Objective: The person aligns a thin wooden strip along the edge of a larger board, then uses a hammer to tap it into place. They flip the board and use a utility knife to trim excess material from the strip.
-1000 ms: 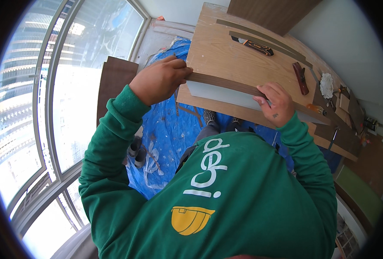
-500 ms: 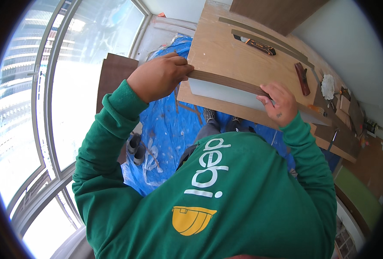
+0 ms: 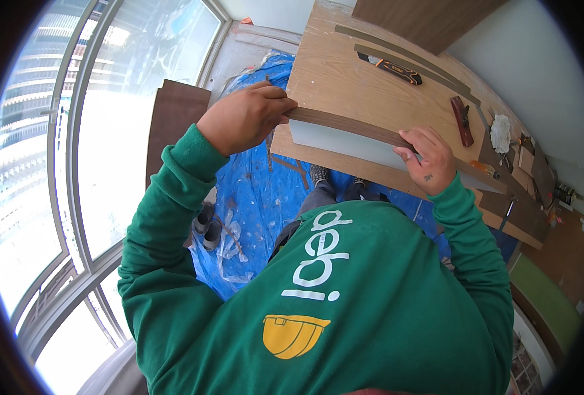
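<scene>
A light wood panel (image 3: 344, 82) lies in front of me, with a thin dark brown edging strip (image 3: 351, 124) along its near edge. My left hand (image 3: 247, 117) is closed, its fingers pinching the strip's left end at the panel corner. Further right, my right hand (image 3: 430, 160) grips the same edge, fingers on top and thumb against the front. A black and orange utility knife (image 3: 399, 70) rests on the panel beside loose narrow brown strips (image 3: 417, 59). Near the panel's right side lies a dark red, narrow tool (image 3: 462, 121); its kind is unclear.
Crumpled white material (image 3: 500, 133) and an orange-handled tool (image 3: 484, 167) sit at the right. A lower wood board (image 3: 325, 157) juts out beneath the panel. Blue sheeting (image 3: 259, 197) covers the floor, with slippers (image 3: 207, 227) on it. A brown board (image 3: 176, 122) leans by the window (image 3: 117, 131).
Both hands keep their places on the edge. My left forearm and elbow have shifted slightly to the right; the rest looks the same.
</scene>
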Tool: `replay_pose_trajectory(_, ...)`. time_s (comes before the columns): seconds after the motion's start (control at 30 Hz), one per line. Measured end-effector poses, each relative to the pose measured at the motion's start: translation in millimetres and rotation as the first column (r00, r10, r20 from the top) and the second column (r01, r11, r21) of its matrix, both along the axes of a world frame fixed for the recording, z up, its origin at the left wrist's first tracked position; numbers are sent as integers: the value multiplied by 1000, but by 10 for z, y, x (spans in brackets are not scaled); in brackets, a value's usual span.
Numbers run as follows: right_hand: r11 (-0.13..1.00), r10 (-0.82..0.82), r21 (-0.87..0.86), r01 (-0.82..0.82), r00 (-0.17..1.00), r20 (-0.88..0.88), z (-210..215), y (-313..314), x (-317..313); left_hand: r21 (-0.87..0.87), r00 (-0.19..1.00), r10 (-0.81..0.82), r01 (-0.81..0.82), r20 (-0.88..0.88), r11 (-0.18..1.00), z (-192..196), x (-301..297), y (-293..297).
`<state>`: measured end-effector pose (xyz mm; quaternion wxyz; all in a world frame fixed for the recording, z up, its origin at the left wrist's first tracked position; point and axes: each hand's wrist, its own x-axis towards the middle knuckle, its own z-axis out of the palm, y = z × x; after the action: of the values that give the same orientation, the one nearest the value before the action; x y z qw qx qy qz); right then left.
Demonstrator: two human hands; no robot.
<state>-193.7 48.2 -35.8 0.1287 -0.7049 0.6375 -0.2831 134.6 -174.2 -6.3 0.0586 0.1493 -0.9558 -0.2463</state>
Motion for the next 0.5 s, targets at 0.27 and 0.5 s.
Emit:
replay_pose_trajectory(0.27, 1000, 0, -8, 0, 1000, -6, 4, 2, -4, 40, 1000, 25, -25, -11, 999, -35, 13, 9)
replay_pose_trajectory(0.5, 999, -18, -50, 18, 1000, 5, 11, 12, 48, -77, 996, 85, -87, -24, 993, 23, -45, 170)
